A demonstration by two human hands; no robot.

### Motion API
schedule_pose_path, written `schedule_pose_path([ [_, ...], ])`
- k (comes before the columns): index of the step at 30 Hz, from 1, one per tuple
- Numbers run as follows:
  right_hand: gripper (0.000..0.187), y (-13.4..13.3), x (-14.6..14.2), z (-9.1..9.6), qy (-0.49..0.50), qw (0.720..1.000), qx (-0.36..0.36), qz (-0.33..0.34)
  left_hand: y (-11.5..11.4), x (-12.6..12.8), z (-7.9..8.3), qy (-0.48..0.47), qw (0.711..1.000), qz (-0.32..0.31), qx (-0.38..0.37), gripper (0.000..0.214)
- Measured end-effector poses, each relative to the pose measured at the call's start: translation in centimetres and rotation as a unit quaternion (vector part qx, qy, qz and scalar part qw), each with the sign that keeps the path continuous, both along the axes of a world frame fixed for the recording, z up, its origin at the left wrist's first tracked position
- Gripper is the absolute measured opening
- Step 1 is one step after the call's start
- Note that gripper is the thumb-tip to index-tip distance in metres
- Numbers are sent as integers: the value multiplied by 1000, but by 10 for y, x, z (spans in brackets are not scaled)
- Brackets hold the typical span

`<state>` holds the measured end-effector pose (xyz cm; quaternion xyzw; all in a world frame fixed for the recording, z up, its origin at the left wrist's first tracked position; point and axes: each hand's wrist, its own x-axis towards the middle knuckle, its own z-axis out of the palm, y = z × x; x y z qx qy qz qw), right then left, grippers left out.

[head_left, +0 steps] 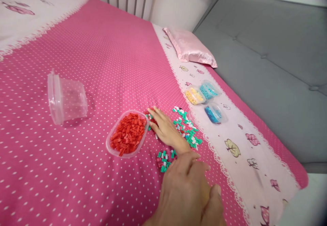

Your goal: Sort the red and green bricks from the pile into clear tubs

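My right hand reaches out palm down, its fingers stretched over a small heap of red and green toy bricks. Those fingers lie close beside a clear tub full of red toy bricks. In the foreground my left hand curls around my right forearm, covering most of it. Green, white and a few red bricks lie scattered to the right of my right hand. A smaller group of green, white and red bricks sits just beyond my left hand.
An empty clear container lies on its side at left on the pink dotted bedsheet. Small tubs of yellow bricks, turquoise bricks and blue bricks stand at right. Behind are a pink pillow and a grey headboard.
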<state>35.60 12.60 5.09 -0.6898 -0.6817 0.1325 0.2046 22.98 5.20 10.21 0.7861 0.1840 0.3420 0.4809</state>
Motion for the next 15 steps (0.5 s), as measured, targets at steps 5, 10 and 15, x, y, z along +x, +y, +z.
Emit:
schedule_pose_path([
  [5, 43, -4, -1, 6, -20, 999, -36, 33, 1, -1, 0, 0, 1000, -14, -8, 28],
  [10, 43, -10, 5, 16, 2, 998, -58, 38, 14, -11, 11, -6, 1000, 10, -28, 23],
  [15, 40, -16, 15, 23, 18, 996, -78, 40, 26, -19, 18, -24, 998, 59, -9, 20],
])
